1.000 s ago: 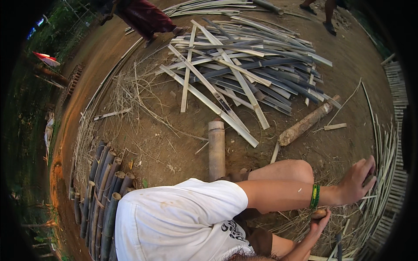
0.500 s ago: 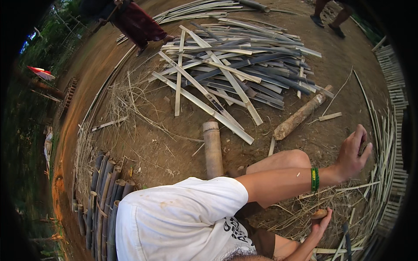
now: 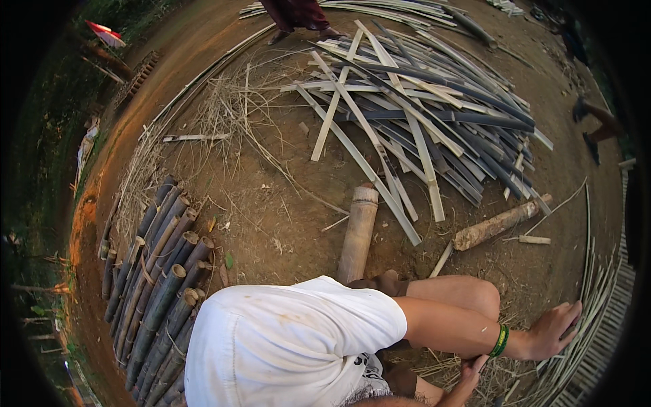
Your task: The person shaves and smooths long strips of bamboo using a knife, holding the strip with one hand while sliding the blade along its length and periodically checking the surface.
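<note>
My left arm, in a white sleeve and with a green-and-yellow wristband (image 3: 500, 341), stretches to the right over my bent knee (image 3: 475, 293). At its end my left hand (image 3: 550, 331) has fingers and thumb apart, beside a bundle of long pale bamboo strips (image 3: 591, 313). Whether its fingertips touch the strips is hard to make out. My right hand (image 3: 464, 381) lies below my left forearm, near the wristband. Its fingers are bent and partly hidden, and whatever they hold does not show. A short upright-ended bamboo section (image 3: 357, 234) lies on the ground in front of my shoulder.
A large heap of split bamboo slats (image 3: 420, 115) spreads across the far ground. Dark bamboo poles (image 3: 156, 292) are stacked at the left. A rough log (image 3: 498, 224) lies right of centre, near dry shavings (image 3: 230, 108). One person stands behind the heap; another's legs (image 3: 597, 125) show far right.
My left hand has lowered toward the pale strips. My right hand, which showed a rounded brown wooden piece, has shifted left behind my left forearm. The view has turned, moving the surroundings across the picture.
</note>
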The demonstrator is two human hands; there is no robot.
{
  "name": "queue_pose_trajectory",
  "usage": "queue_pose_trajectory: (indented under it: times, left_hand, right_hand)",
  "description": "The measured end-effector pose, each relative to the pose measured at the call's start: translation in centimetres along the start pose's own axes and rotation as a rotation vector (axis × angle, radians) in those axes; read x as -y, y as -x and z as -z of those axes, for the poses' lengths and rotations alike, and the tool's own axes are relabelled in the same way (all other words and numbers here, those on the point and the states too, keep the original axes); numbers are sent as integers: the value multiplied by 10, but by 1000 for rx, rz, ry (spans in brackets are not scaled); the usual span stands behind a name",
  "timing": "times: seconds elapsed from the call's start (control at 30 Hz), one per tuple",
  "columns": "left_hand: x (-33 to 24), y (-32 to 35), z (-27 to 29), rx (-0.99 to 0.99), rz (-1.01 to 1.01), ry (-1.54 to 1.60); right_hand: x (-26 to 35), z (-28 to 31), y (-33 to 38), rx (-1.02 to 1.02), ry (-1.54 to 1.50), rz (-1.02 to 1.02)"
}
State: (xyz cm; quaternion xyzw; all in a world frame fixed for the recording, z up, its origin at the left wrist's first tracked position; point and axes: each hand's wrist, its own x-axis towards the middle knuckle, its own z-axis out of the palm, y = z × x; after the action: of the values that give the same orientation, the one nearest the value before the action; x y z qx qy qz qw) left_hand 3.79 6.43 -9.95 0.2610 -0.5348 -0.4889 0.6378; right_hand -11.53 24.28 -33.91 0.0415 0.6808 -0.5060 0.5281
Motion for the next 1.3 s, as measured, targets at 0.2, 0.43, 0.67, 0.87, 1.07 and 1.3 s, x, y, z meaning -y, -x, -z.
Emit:
queue_pose_trajectory:
  times: [0.2, 0.43, 0.67, 0.87, 1.07, 1.3]
  left_hand:
    - [7, 2, 1, 69, 3, -35]
    - [11, 0, 6, 95, 32, -37]
    - [23, -7, 4, -10, -25, -64]
    - [23, -9, 6, -5, 5, -24]
    - [23, -7, -1, -57, -55, -33]
    - [13, -11, -1, -93, -15, -14]
  right_hand:
    - [-12, -15, 19, -25, 87, -11]
    - [-11, -28, 21, -34, 147, -12]
    - [-8, -33, 20, -34, 165, -4]
    - [-8, -33, 20, -18, 164, -6]
    - [-8, -26, 22, -15, 138, 14]
    - [3, -7, 19, -1, 36, 113]
